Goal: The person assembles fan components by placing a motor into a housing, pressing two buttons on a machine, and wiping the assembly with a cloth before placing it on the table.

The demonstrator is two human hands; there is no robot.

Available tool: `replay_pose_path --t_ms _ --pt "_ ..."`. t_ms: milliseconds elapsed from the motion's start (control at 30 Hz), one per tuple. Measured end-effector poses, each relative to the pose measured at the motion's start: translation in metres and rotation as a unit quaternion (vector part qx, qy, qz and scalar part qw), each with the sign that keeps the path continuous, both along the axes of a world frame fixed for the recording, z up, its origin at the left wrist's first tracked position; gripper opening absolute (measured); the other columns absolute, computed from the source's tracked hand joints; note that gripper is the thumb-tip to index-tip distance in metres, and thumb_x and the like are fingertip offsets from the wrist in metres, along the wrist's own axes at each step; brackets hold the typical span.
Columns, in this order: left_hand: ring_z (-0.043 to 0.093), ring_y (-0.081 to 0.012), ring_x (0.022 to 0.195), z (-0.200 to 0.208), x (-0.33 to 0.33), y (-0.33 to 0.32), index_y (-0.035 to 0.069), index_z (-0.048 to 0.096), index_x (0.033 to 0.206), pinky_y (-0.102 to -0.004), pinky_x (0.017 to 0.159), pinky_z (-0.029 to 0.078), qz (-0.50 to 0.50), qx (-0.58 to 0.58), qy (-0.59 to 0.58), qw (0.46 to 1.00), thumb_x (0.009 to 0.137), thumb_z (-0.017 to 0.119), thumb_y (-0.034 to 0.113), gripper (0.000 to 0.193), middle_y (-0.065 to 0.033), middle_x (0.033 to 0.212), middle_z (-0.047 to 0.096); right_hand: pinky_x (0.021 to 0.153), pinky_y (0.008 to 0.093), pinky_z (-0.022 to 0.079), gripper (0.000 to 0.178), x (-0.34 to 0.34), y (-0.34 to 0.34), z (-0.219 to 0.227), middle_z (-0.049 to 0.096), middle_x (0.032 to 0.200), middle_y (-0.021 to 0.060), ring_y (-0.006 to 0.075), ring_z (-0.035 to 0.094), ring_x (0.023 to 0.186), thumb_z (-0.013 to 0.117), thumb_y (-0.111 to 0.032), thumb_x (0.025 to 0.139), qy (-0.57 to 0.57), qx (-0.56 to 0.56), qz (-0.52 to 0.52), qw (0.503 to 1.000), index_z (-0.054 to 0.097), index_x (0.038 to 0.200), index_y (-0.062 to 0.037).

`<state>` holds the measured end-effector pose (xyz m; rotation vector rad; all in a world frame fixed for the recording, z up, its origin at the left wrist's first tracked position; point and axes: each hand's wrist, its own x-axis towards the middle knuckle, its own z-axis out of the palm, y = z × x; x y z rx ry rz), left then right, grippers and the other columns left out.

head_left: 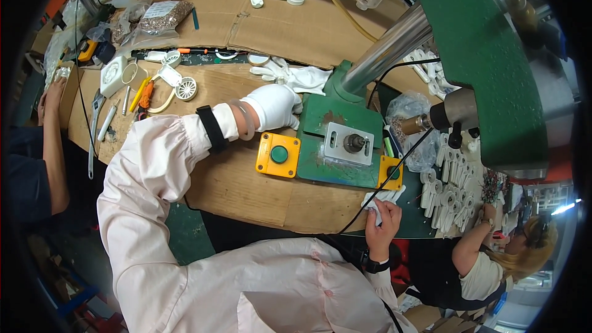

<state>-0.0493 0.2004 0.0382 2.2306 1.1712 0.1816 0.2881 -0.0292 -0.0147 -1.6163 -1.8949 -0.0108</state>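
My left hand point(275, 107) wears a white glove and rests at the left side of the green press base point(317, 117). Its fingers are turned away and mostly hidden, so their grip does not show. Bare, my right hand point(383, 222) is closed on a white glove point(374, 209) at the table's front edge, right of the press. A metal plate point(332, 148) with a dark round fixture point(353, 142) sits on the base. Yellow boxes with green buttons flank it, one on the left point(278, 155) and one on the right point(390, 172).
Another white glove point(296, 78) lies behind my left hand. Tools and white plastic parts point(169, 75) are spread at the left, including an adjustable wrench point(97, 111). Many white handles point(453, 191) lie at the right. A black cable point(394, 176) crosses before the press. Co-workers sit on both sides.
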Motion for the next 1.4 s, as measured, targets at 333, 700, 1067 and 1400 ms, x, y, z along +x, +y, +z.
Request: replay_pose_path --t_ms 333,700,1067,1400 --pt "0.064 -0.0375 0.071 -0.008 0.012 0.002 0.004 0.069 0.079 -0.0413 0.067 0.052 0.043 0.067 0.068 0.994 0.081 0.066 0.020 0.017 -0.0192 0.077 0.067 0.073 0.0374 0.044 0.032 0.001 0.003 -0.001 0.056 0.093 0.0101 0.0282 0.053 0.084 0.068 0.001 0.077 0.002 0.000 0.000 1.000 0.070 0.108 -0.0067" --pt "0.067 -0.0317 0.080 0.018 -0.038 0.004 0.002 0.068 0.091 -0.0391 0.074 0.052 0.053 0.111 -0.078 0.989 0.090 0.063 0.019 0.018 -0.0163 0.089 0.070 0.079 0.0362 0.046 0.032 0.005 -0.003 0.005 0.057 0.099 0.0122 0.0286 0.055 0.091 0.067 -0.001 0.078 0.026 -0.029 0.035 0.999 0.068 0.110 -0.0038" --pt "0.052 -0.0040 0.065 0.044 -0.080 -0.077 0.007 0.061 0.093 -0.0206 0.056 0.042 0.236 -0.112 -0.310 0.914 0.097 0.062 0.026 0.020 0.0026 0.078 0.060 0.076 0.0364 0.049 0.029 0.001 0.017 0.105 0.065 0.098 0.0133 0.0306 0.061 0.084 0.068 0.000 0.076 0.036 0.012 0.129 0.991 0.068 0.105 -0.0022" --pt "0.050 -0.0043 0.057 0.055 -0.024 -0.130 0.009 0.063 0.093 -0.0181 0.047 0.037 0.153 -0.279 -0.438 0.841 0.096 0.062 0.027 0.019 0.0023 0.075 0.060 0.071 0.0289 0.050 0.028 -0.144 0.088 0.150 0.067 0.093 0.0092 0.0205 0.063 0.078 0.074 0.001 0.077 0.119 -0.035 0.275 0.953 0.072 0.104 -0.0044"
